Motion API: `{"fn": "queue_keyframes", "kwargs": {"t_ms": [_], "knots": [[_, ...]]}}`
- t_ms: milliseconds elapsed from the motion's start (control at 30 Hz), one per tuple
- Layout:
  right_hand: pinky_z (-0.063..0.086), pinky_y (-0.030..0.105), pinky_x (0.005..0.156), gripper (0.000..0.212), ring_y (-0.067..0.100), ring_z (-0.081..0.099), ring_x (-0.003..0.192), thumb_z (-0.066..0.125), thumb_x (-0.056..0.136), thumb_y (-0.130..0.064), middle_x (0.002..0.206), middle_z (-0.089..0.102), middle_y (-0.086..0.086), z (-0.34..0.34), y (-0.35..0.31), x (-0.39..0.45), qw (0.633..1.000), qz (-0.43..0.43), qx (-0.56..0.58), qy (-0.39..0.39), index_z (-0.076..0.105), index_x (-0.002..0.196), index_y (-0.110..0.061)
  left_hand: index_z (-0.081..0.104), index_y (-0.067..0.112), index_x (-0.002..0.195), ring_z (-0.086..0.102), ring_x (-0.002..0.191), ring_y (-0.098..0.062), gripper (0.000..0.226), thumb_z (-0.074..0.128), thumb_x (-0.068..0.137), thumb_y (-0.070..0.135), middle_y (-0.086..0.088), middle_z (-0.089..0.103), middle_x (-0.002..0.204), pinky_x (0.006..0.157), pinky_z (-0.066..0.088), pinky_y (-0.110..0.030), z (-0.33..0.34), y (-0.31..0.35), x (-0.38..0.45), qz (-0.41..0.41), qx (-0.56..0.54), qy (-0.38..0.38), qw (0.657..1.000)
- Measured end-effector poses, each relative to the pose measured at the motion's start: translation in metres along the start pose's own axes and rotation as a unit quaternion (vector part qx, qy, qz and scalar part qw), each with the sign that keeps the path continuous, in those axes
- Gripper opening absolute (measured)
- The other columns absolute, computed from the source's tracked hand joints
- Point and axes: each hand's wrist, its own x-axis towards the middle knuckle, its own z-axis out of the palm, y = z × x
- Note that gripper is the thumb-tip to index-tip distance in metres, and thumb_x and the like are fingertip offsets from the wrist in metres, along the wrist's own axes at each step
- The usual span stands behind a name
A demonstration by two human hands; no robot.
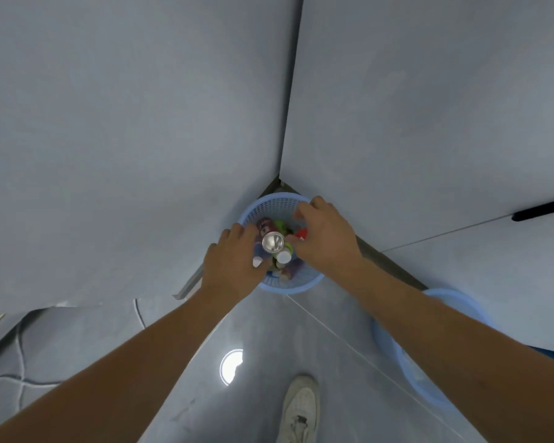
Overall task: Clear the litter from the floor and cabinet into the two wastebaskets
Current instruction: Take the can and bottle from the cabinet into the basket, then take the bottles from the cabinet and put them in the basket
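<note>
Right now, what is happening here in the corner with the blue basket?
A person reaches both hands over a blue wastebasket standing on the floor in the corner. The left hand holds bottles and a metal can above it; the right hand is by the far rim. Litter already lies inside. A second blue wastebasket stands to the right, partly behind the right arm.

Probably a bare indoor room corner: plain grey walls (125, 123) fill the upper frame, a glossy tiled floor (269, 346) lies below, cables (20, 362) run lower left.
</note>
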Motion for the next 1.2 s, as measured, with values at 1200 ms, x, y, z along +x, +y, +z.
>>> {"fn": "queue_keyframes", "kwargs": {"t_ms": [1200], "knots": [[0.055, 0.039, 0.080, 0.028, 0.014, 0.059, 0.096, 0.071, 0.085, -0.037, 0.110, 0.060, -0.010, -0.016, -0.712, -0.061, 0.957, -0.278, 0.058, -0.054, 0.060, 0.109, -0.029, 0.052, 0.030, 0.127, 0.058, 0.109, -0.019, 0.041, 0.059, 0.090, 0.047, 0.005, 0.061, 0.120, 0.081, 0.053, -0.039, -0.472, -0.439, -0.363, -0.239, -0.058, 0.217, 0.945]]}}
